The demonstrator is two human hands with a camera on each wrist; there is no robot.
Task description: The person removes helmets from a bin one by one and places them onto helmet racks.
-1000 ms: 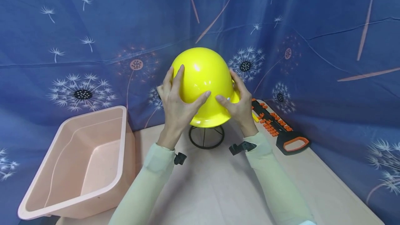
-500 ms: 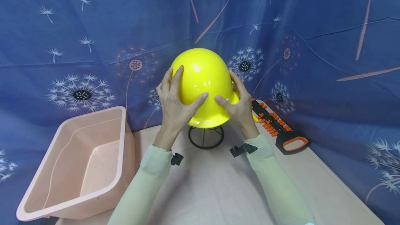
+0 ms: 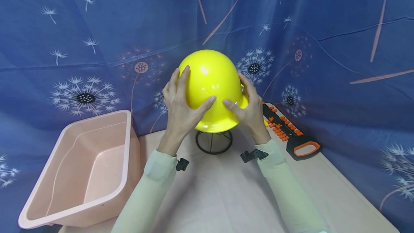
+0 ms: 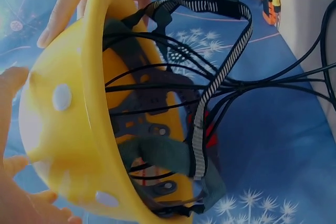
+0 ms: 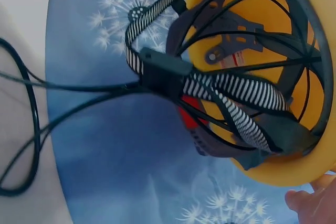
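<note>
In the head view a yellow hard hat [image 3: 210, 82] sits over a black wire stand [image 3: 213, 153], whose round base rests on the table. My left hand [image 3: 181, 107] holds the hat's left side, its thumb lying across the near face. On the opposite side my right hand [image 3: 250, 112] grips the hat near the brim, with the thumb on the front. Both wrist views look up into the shell. There the stand's wires [image 4: 241, 85] reach inside, past the dark suspension bands. A striped chin strap [image 5: 247, 95] with a black buckle [image 5: 165, 74] hangs loose across the opening.
A pink plastic bin [image 3: 127, 146] stands at the left of the table [image 3: 213, 197]. To the right lies a black rack with orange clips and a loop handle [image 3: 302, 147], with a small yellow piece near it. A blue dandelion-print curtain [image 3: 106, 17] hangs behind.
The hat and the stand stay where they were. Both hands keep their hold; the left wrist has dropped slightly leftward and the right wrist has shifted a little to the right.
</note>
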